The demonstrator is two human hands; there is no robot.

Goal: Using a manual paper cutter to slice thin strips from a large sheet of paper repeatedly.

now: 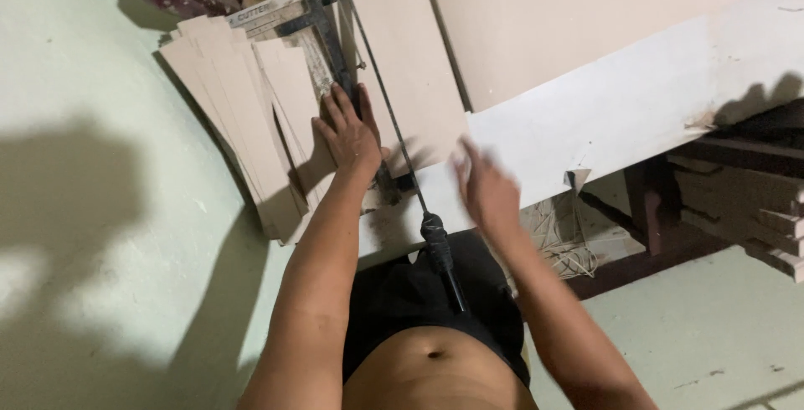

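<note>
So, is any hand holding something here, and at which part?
Nothing is gripped. The left hand presses flat on the cut tile pieces beside the cutter rail; the blurred right hand is empty.

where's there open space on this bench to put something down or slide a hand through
Bare room: the white benchtop right of the right hand, running to the far right edge. Crowded: the left end, where the left hand presses fanned beige sheets beside the cutter rail, with the lever handle between the hands.

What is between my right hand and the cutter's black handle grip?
Nothing visible. The right hand, blurred, hovers open above the white bench top, just right of the black handle grip. The left hand presses flat on the beige sheets.
</note>
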